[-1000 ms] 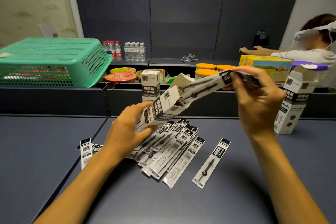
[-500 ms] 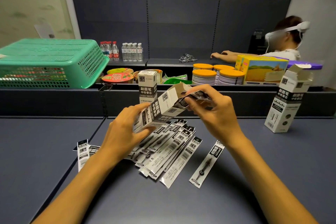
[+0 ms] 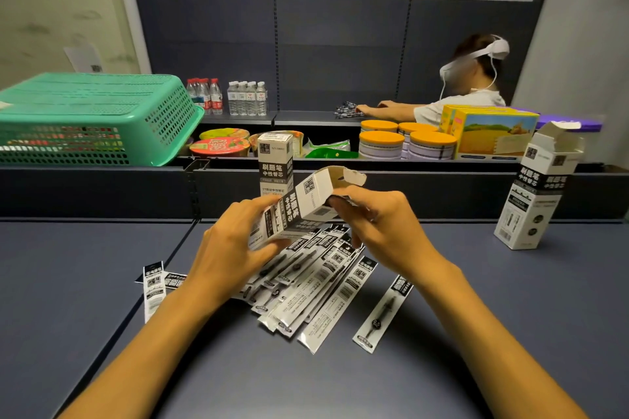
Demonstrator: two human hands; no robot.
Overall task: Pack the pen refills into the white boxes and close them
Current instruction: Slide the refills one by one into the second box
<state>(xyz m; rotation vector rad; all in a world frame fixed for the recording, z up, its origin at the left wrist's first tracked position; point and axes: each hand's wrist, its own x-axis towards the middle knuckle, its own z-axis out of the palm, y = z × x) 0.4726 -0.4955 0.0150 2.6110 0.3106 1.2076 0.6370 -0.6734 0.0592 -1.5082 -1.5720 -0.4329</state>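
My left hand (image 3: pixel 231 248) grips a white box (image 3: pixel 306 204) tilted up to the right, its top flap open. My right hand (image 3: pixel 377 224) is at the box's open mouth, fingers closed on the dark end of a refill pack that is almost fully inside. Under my hands lies a fanned pile of pen refill packs (image 3: pixel 313 282) on the dark table. One single refill pack (image 3: pixel 383 311) lies to its right, and two more packs (image 3: pixel 155 286) lie at the left. A closed white box (image 3: pixel 275 163) stands behind. An open white box (image 3: pixel 541 187) stands at the right.
A green basket (image 3: pixel 92 119) lies upside down at the back left. Behind the table's raised edge are noodle cups (image 3: pixel 221 144), orange-lidded tins (image 3: pixel 405 143), a yellow carton (image 3: pixel 493 136) and water bottles (image 3: pixel 228 97). Another person (image 3: pixel 469 85) with a headset sits at the back right.
My right hand has pushed the refill pack down into the box: a second ago it stuck far out, now only its end shows. The view has shifted left.
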